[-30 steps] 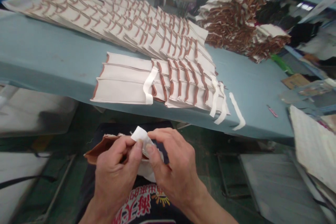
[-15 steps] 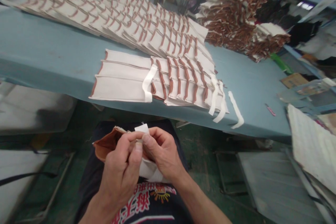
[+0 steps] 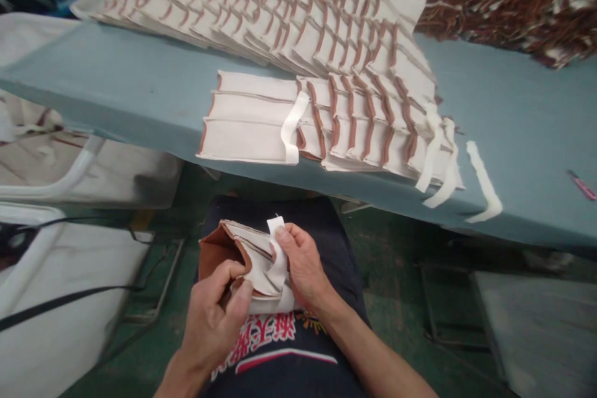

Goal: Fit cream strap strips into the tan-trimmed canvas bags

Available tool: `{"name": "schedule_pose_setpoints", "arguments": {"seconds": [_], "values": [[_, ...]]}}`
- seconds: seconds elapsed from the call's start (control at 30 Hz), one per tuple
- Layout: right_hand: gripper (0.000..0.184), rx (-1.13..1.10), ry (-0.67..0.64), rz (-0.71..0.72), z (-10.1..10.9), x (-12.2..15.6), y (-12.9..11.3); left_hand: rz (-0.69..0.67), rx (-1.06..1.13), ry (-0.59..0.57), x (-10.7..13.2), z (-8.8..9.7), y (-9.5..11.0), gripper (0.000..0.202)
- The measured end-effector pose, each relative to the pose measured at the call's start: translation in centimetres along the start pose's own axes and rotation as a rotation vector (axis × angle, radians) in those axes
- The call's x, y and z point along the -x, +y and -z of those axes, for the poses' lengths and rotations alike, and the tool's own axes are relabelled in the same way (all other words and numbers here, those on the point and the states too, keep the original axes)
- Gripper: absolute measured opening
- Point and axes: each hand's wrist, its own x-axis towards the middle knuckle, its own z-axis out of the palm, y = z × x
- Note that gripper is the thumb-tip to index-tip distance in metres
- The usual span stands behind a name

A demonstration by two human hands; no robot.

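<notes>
Over my lap I hold a pale fabric pouch (image 3: pixel 256 255) with a brown lining, its mouth gaping toward the left. My left hand (image 3: pixel 215 308) is closed on the near edge of that mouth, thumb and index finger pinching the cloth. A flat white fabric strip (image 3: pixel 275 225) runs across the pouch's right part. Thumb and fingers of my right hand (image 3: pixel 304 264) pinch the strip near its upper end, and the hand rests against the pouch's right side. Whether the strip is attached to the pouch, I cannot tell.
On the blue table (image 3: pixel 140 87) ahead lie overlapping pale panels (image 3: pixel 252 140) with brown edges, and more rows (image 3: pixel 280 18) behind. Loose white strips (image 3: pixel 485 193) lie right of them. A brown-and-white cloth pile (image 3: pixel 504 6) sits at back right. White bins (image 3: pixel 69 317) stand left.
My hands have moved apart. The left has shifted down to the pouch's near edge, while the right keeps the strip. More of the pouch shows, and the view has turned left.
</notes>
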Motion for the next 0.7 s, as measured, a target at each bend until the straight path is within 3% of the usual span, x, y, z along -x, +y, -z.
{"name": "schedule_pose_setpoints", "arguments": {"seconds": [0.13, 0.2, 0.27, 0.3, 0.37, 0.47, 0.6, 0.7], "values": [[0.059, 0.074, -0.065, 0.075, 1.4, 2.2, -4.8, 0.024, -0.002, -0.064, -1.2, 1.2, 1.3, 0.033], [0.050, 0.207, -0.212, 0.189, 2.1, 4.4, -8.4, 0.053, 0.040, -0.119, -2.4, 1.7, 2.2, 0.035], [0.044, 0.316, -0.360, 0.183, 2.2, 6.6, -11.2, 0.087, 0.089, -0.153, -3.6, 1.8, 3.1, 0.036], [0.042, 0.386, -0.365, 0.179, 2.1, 7.3, -12.1, 0.097, 0.117, -0.157, -4.1, 1.8, 3.5, 0.036], [0.035, 0.544, -0.326, 0.224, 1.3, 7.8, -12.7, 0.104, 0.178, -0.160, -4.9, 1.5, 4.0, 0.037], [0.025, 0.685, -0.235, 0.292, 0.2, 6.7, -11.8, 0.095, 0.292, -0.195, -5.5, 0.9, 4.0, 0.039], [0.028, 0.693, -0.115, 0.310, -0.4, 5.1, -10.9, 0.110, 0.378, -0.201, -5.3, 0.2, 3.1, 0.045], [0.030, 0.658, -0.100, 0.289, -0.6, 5.0, -11.3, 0.111, 0.409, -0.192, -5.2, 0.0, 3.1, 0.047]]}}
